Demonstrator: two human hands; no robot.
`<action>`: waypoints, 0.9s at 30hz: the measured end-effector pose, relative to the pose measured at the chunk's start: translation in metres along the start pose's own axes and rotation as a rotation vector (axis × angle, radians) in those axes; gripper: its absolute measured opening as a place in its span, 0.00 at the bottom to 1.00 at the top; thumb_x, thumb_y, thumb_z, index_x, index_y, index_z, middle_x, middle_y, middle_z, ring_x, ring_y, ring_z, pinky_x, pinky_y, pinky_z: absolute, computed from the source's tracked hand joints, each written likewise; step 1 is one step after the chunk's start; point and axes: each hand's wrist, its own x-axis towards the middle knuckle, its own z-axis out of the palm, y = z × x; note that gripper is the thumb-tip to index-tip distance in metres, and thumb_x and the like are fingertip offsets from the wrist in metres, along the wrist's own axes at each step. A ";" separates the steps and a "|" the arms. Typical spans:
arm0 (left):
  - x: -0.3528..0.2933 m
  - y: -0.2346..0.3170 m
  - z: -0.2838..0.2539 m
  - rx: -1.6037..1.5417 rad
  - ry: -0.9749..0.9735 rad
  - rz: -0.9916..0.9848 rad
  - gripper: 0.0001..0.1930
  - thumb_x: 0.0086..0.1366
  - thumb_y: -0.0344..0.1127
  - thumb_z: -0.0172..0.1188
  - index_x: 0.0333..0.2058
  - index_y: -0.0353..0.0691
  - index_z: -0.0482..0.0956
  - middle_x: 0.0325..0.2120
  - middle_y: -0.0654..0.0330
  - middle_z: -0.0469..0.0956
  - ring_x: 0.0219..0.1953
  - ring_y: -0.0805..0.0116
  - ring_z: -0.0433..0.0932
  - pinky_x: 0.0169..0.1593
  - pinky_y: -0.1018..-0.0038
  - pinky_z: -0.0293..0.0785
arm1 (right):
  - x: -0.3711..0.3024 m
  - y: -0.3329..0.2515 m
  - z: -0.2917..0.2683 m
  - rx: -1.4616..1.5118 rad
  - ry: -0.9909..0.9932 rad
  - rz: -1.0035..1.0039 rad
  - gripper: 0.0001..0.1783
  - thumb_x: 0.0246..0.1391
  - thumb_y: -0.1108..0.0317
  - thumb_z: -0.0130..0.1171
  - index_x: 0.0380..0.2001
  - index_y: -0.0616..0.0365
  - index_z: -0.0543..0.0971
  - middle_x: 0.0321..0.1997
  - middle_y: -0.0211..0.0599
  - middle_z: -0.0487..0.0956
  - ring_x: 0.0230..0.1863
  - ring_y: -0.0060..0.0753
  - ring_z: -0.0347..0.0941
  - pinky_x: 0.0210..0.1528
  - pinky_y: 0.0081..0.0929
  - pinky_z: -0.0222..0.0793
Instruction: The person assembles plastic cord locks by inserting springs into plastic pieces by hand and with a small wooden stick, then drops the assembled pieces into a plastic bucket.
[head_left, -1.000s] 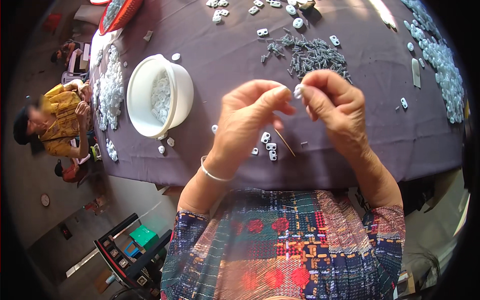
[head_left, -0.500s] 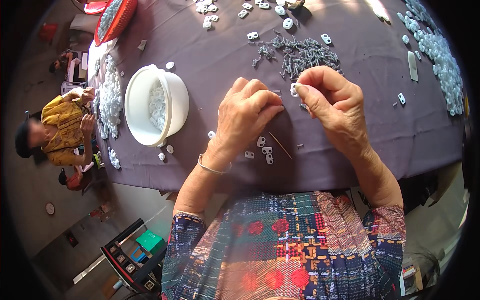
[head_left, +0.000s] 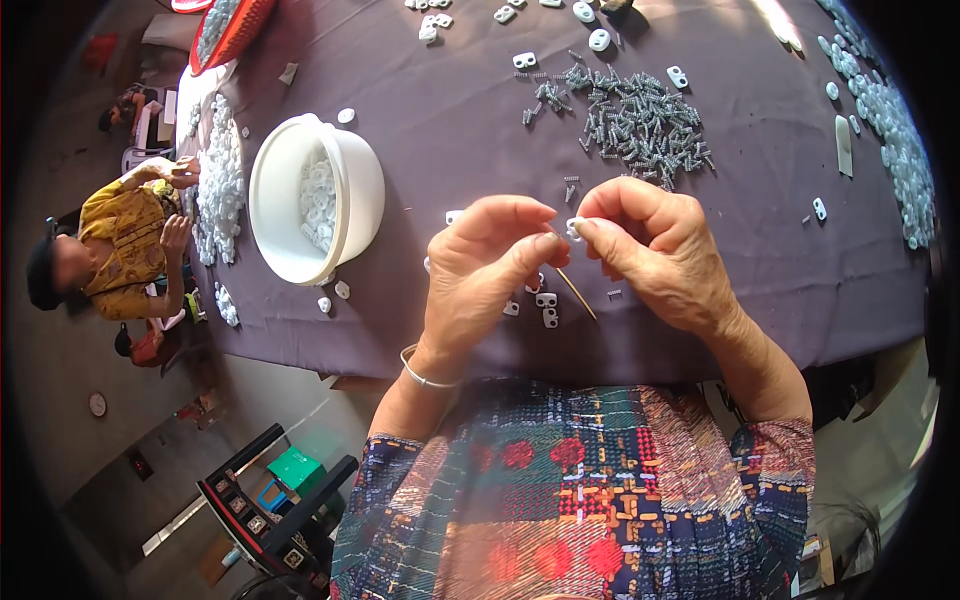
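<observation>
My right hand (head_left: 662, 252) pinches a white part (head_left: 574, 229). My left hand (head_left: 474, 268) curves beside it, hold unclear. Springs (head_left: 642, 122) lie beyond.

Counter (head_left: 440, 130) is being covered by matt, purplish-grey cloth. Springs (head_left: 640, 120) are being seen as dull grey metal, ridged with coils. White two-holed pieces (head_left: 547, 308) are being noted as smooth, hard-looking plastic; heaped pieces (head_left: 903, 165) as glossy, translucent plastic. The tub (head_left: 365, 190) is being read as smooth plastic, softly shiny. Light is being caught by a silvery metal bangle (head_left: 428, 382). The stick (head_left: 577, 293) is being recorded as wood-like.
</observation>
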 end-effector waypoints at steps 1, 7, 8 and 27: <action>0.000 -0.001 0.000 -0.002 0.001 -0.006 0.10 0.56 0.26 0.61 0.38 0.34 0.75 0.27 0.60 0.78 0.30 0.73 0.78 0.27 0.84 0.71 | 0.001 0.001 0.000 -0.013 -0.009 0.002 0.06 0.54 0.69 0.56 0.32 0.62 0.75 0.22 0.24 0.73 0.23 0.10 0.67 0.24 0.10 0.64; 0.002 -0.001 0.004 -0.019 0.000 0.066 0.12 0.53 0.23 0.62 0.37 0.36 0.73 0.27 0.59 0.78 0.30 0.74 0.78 0.29 0.85 0.71 | 0.002 0.002 -0.001 -0.037 -0.021 0.008 0.05 0.54 0.71 0.56 0.30 0.62 0.75 0.22 0.23 0.73 0.23 0.10 0.66 0.24 0.10 0.63; 0.002 -0.002 0.004 -0.018 0.000 0.062 0.12 0.53 0.23 0.62 0.37 0.36 0.73 0.27 0.59 0.78 0.30 0.74 0.78 0.29 0.85 0.71 | 0.002 0.003 -0.001 -0.035 -0.021 0.011 0.05 0.54 0.71 0.56 0.30 0.62 0.75 0.22 0.23 0.73 0.23 0.10 0.66 0.24 0.10 0.63; 0.000 -0.018 0.004 0.214 0.086 0.296 0.11 0.51 0.20 0.64 0.34 0.35 0.75 0.29 0.63 0.77 0.31 0.78 0.76 0.36 0.82 0.75 | 0.001 0.004 0.002 -0.056 -0.002 -0.030 0.04 0.52 0.73 0.56 0.28 0.63 0.75 0.20 0.20 0.70 0.22 0.08 0.62 0.24 0.10 0.59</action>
